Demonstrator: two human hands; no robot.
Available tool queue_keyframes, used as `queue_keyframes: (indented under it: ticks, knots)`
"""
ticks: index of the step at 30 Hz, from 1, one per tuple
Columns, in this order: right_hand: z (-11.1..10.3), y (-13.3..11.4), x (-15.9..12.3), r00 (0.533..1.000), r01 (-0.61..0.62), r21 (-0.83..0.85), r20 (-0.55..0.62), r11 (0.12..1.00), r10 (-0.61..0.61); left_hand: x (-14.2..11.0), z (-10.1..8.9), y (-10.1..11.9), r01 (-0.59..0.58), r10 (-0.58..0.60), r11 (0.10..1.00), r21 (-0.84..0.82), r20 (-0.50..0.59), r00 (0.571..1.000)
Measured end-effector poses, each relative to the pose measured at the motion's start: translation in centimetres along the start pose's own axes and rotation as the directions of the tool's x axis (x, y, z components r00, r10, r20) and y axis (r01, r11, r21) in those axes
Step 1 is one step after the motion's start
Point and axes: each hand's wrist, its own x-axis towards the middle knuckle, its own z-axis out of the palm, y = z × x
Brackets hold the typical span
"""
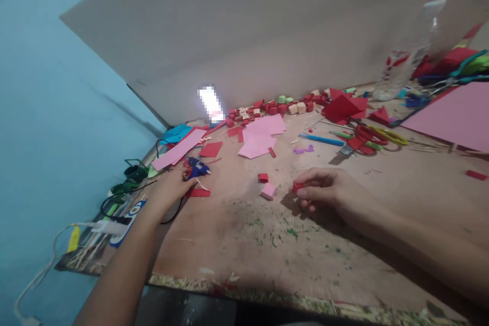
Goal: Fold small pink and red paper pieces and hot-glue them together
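Observation:
At the left of the table, my left hand [170, 191] is closed around the back of a small blue glue gun [197, 167]; part of the gun is hidden by the fingers. A red paper strip [200, 193] lies just below it. My right hand [324, 188] pinches a small red folded paper piece [297, 187] between thumb and fingers, low over the tabletop. To its left sit a pink paper cube [268, 191] and a small red paper block [263, 178].
Pink paper sheets [260, 137] lie mid-table, with a row of small paper cubes [282, 108] behind. A blue pen [323, 139], red-handled scissors [370, 135] and a clear bottle [405, 61] are right. A power strip [128, 224] with cables lies left; a lit phone [211, 104] leans behind.

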Motion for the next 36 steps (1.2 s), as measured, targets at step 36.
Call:
queue_keyframes:
  ticks: [36]
  knots:
    - [0.1, -0.9, -0.2, 0.998, 0.033, 0.127, -0.063, 0.991, -0.025, -5.7, 3.4, 12.1, 0.260, 0.358, -0.004, -0.966, 0.241, 0.902]
